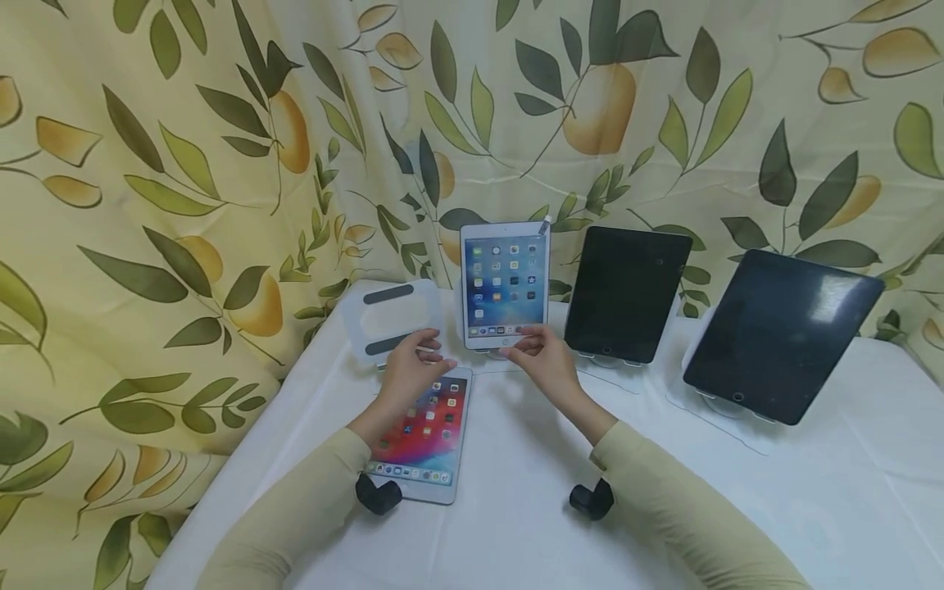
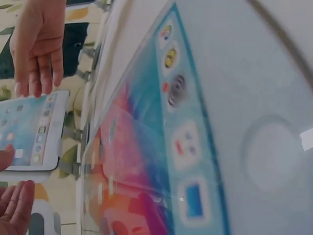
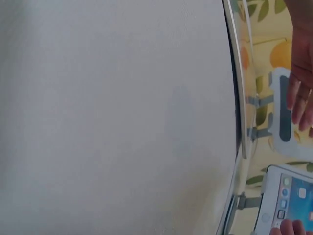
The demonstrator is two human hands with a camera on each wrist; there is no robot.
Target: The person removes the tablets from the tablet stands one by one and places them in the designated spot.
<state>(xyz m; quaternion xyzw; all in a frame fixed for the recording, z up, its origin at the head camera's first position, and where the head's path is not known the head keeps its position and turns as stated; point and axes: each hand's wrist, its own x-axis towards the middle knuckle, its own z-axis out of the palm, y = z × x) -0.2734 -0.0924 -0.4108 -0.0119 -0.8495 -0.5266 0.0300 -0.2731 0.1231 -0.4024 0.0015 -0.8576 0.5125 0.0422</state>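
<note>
A white tablet [image 1: 505, 283] with a lit home screen leans upright on a stand at the back of the table. My right hand [image 1: 544, 360] is before its lower right corner, fingers extended; whether they touch it I cannot tell. In the left wrist view that right hand [image 2: 39, 49] shows straight fingers. My left hand [image 1: 413, 365], fingers loosely bent and holding nothing, hovers over the upper part of a second white tablet [image 1: 420, 451], which lies flat with a red and blue screen. Just behind the left hand is a white stand [image 1: 391, 315] with dark grey pads and no tablet on it.
To the right, two dark-screened tablets, one nearer the middle [image 1: 627, 295] and one farther right [image 1: 782, 332], lean on stands. A white cloth [image 1: 531, 524] covers the table. Behind hangs a leaf-patterned curtain [image 1: 243, 164]. Black devices [image 1: 378, 494] sit at both wrists.
</note>
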